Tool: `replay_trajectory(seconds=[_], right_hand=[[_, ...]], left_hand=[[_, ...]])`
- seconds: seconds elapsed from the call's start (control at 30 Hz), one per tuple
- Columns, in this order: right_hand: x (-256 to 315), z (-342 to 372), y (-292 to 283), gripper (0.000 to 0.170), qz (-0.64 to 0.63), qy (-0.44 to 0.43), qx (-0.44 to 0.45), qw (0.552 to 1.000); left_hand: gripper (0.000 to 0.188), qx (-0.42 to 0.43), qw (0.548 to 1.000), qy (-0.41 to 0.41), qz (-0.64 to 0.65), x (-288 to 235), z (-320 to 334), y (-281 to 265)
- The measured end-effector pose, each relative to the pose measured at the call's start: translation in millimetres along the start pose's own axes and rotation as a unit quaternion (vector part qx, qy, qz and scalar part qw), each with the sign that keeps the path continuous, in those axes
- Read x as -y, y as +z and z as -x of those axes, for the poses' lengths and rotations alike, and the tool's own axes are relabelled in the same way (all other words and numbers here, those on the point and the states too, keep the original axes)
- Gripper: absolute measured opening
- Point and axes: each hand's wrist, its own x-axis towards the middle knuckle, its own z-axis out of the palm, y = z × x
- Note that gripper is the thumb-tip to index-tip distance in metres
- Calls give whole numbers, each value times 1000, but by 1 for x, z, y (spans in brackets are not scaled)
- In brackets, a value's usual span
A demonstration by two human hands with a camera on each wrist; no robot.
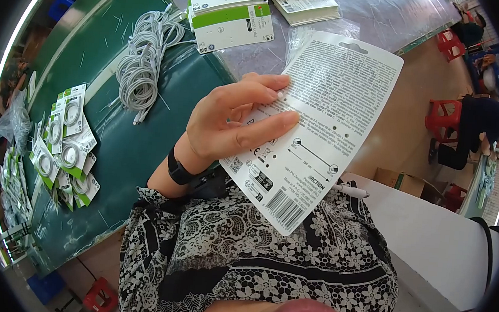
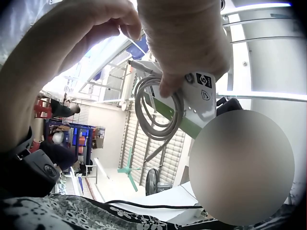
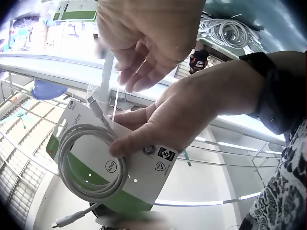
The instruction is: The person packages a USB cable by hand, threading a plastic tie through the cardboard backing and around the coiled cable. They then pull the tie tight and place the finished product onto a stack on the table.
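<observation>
My left hand (image 1: 235, 117) grips a printed packaging card (image 1: 335, 104) by its long left edge. In the head view its fingers lie across the card's text-covered back. The right wrist view shows the white and green front, where the left thumb (image 3: 124, 143) presses on a coiled white USB-C cable (image 3: 91, 129). One cable plug (image 3: 69, 219) sticks out past the card's edge. Close by that coil, my right hand (image 3: 148, 33) pinches a thin white tie (image 3: 116, 98) with curled fingers. The card hides this right hand in the head view.
A bundle of coiled cables (image 1: 141, 74) lies on the green table mat (image 1: 102, 168). Carded cables (image 1: 68, 147) are piled at the left. Stacked cards (image 1: 233, 28) and a second stack (image 1: 305, 5) stand at the back. A white surface (image 1: 431, 229) is at the right.
</observation>
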Motion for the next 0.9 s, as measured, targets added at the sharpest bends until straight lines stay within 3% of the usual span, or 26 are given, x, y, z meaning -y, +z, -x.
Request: replay_trajectory(seconds=[0.1,0.2,0.63,0.73,0.77,0.83,0.87,0.9], right_hand=[[0,1,0,29,-48,-11,-16,999],[0,1,-1,28,-96,-23,-32,995],[-3,-3,-2,27,-305,-73,-89,945],[-4,0,-2,26,-351,-85,-110,926],[0,-1,-1,26,-366,-89,-116,919],[4,-5,2,26,-382,-93,-126,911],[21,-14,4,23,-222,-101,-168,955],[39,-23,6,20,-55,-106,-206,971]], left_hand=[[37,-26,997,-62,49,-3,-1,2],[33,38,990,100,-88,3,-2,-4],[26,19,977,106,-183,17,3,-9],[27,-95,980,-34,-171,35,15,-2],[27,-93,980,-35,-170,43,18,1],[24,-205,962,-179,-16,61,24,7],[23,-257,932,-249,61,66,25,11],[23,-254,932,-252,62,67,24,15]])
